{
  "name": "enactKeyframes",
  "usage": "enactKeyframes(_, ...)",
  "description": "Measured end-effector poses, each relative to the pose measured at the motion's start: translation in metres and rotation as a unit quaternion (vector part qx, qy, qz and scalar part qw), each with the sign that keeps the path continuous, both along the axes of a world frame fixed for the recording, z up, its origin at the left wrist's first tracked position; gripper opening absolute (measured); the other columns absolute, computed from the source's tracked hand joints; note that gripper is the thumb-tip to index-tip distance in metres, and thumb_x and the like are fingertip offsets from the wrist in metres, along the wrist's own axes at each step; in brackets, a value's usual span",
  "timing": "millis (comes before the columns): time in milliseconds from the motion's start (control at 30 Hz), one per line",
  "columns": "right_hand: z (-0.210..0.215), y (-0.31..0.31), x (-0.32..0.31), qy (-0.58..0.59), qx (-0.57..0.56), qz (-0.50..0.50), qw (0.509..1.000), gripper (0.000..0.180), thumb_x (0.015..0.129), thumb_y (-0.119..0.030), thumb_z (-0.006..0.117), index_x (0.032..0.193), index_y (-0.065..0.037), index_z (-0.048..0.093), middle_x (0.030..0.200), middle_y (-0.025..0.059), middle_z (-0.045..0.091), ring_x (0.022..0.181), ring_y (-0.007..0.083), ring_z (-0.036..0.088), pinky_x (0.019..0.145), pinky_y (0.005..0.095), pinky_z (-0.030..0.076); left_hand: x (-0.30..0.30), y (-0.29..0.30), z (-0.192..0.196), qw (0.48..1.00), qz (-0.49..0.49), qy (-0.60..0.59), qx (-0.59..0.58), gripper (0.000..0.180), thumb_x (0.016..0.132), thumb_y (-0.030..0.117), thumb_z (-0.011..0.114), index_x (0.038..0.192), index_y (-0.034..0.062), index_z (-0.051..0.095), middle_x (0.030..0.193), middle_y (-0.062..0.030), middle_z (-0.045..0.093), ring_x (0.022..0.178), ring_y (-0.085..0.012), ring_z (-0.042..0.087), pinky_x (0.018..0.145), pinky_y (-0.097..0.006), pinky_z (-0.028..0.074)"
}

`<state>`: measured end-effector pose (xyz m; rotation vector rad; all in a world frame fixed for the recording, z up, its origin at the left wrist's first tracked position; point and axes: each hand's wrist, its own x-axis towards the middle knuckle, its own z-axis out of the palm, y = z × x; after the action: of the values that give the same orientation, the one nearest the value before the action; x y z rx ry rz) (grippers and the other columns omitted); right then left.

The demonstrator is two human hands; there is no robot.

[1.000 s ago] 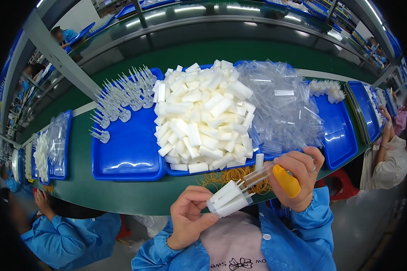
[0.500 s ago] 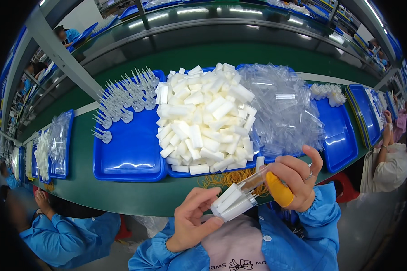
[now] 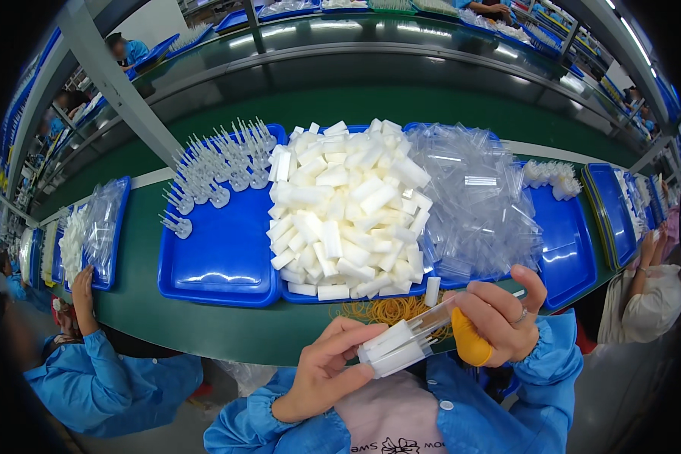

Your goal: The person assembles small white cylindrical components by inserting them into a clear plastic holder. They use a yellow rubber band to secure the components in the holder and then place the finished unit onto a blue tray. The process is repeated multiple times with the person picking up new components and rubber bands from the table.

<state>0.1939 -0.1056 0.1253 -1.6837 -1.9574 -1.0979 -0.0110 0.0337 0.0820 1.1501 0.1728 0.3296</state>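
Gripping a bundle of white plastic sticks in a clear sleeve [image 3: 405, 344], your left hand [image 3: 329, 371] pinches its near end while your right hand [image 3: 499, 318], yellow cot on its thumb, clasps the far end, just near the rubber bands [image 3: 390, 309].

Packaging-wise it's all clear plastic sleeves: a big loose heap of them [image 3: 473, 204] on the blue tray [image 3: 564, 250] right of the white tubes, and another clear bag [image 3: 102, 227] over the far-left tray. No labels, signs or screens.
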Motion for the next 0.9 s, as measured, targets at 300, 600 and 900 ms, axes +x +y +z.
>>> enactKeyframes(300, -0.001, -0.002, 0.005, 0.013, -0.006, 0.006, 1.0, 0.011, 0.067, -0.012, 0.06, 0.066, -0.017, 0.051, 0.088, -0.0012, 0.063, 0.079, 0.0136, 0.06, 0.092, 0.0461, 0.039, 0.007, -0.01, -0.002, 1.0, -0.028, 0.006, 0.011, 0.052, 0.082, -0.003, 0.059, 0.132, -0.0022, 0.045, 0.113, -0.0072, 0.042, 0.11, -0.0159, 0.047, 0.096, -0.029, 0.038)
enactKeyframes(600, 0.001, -0.005, 0.002, 0.017, 0.006, 0.017, 1.0, 0.013, 0.067, -0.011, 0.062, 0.066, -0.016, 0.05, 0.087, -0.0003, 0.063, 0.079, 0.0141, 0.06, 0.088, 0.0451, 0.042, 0.005, -0.008, -0.006, 0.998, -0.064, -0.003, -0.002, 0.053, 0.08, 0.0, 0.061, 0.131, -0.0022, 0.047, 0.113, -0.0083, 0.042, 0.109, -0.0173, 0.045, 0.096, -0.03, 0.036)
enactKeyframes(900, 0.015, -0.009, 0.0, -0.03, -0.035, 0.031, 0.998, 0.017, 0.066, -0.013, 0.063, 0.063, -0.018, 0.047, 0.08, -0.0014, 0.059, 0.076, 0.013, 0.058, 0.092, 0.0402, 0.044, 0.009, -0.01, 0.0, 0.998, -0.049, 0.015, 0.028, 0.05, 0.081, -0.003, 0.057, 0.13, -0.0027, 0.047, 0.113, -0.008, 0.041, 0.11, -0.0171, 0.045, 0.096, -0.03, 0.037)
